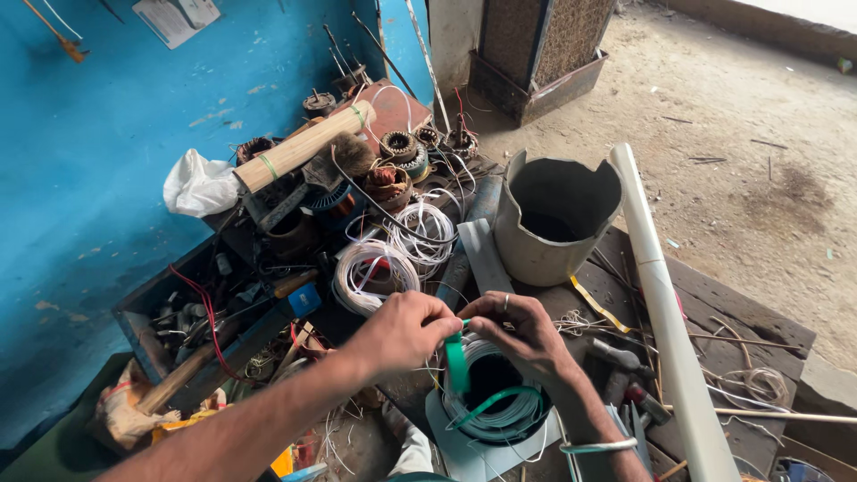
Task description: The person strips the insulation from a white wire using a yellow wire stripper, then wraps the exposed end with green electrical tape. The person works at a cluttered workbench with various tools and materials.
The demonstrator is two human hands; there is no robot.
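My left hand [402, 332] and my right hand [522, 332] meet over a coil of white wire [495, 406] that lies on a light sheet low in the head view. Both pinch a green strap [457, 361] that loops around the coil. A ring shows on a finger of my right hand and a light bangle [600, 445] sits on its wrist.
Two more white wire coils [375, 272] lie behind my hands. A cut grey bucket [553, 219], a long white pipe [665, 303], a bundle of sticks [303, 147], copper-wound motor parts [388, 183] and a hammer [620, 359] crowd the wooden bench. A blue wall stands on the left.
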